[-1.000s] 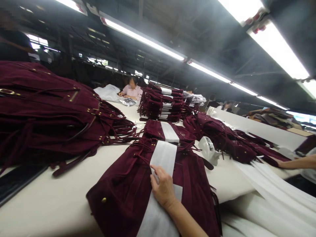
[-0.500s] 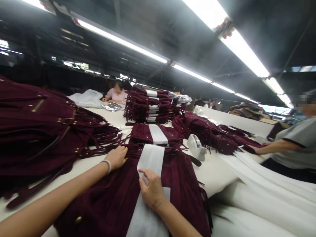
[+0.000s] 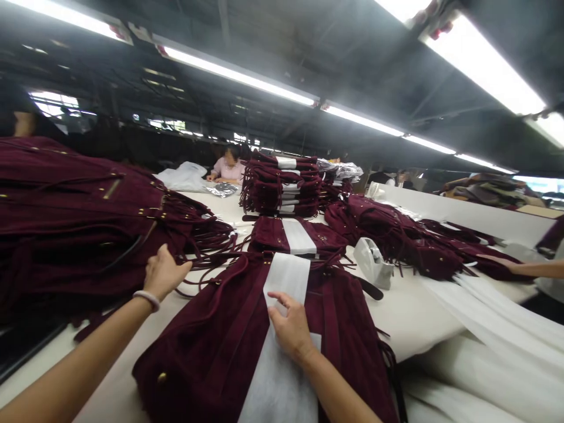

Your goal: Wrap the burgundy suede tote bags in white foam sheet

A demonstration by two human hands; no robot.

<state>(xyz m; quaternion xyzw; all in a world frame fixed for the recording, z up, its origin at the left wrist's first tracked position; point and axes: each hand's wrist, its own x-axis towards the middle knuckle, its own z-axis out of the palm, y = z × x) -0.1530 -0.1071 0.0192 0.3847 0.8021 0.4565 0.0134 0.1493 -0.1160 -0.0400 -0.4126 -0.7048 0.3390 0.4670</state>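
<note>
Flat maroon fabric bag (image 3: 211,341): likely floppy, best side-held
Right grip (image 3: 293,329) is rested atop, unclenched; left grip (image 3: 163,274) is parted alongside.

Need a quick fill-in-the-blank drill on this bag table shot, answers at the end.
1. The right hand is over a ____ strip that lies on the nearest maroon bag.
2. The pale wristband is on the camera wearer's ____ wrist.
3. From the camera wearer's side, the tape dispenser stands to the ____ of that bag.
4. The person beyond the table, beside the tall bag stack, wears a ____ top.

Missing words: white; left; right; pink.
</note>
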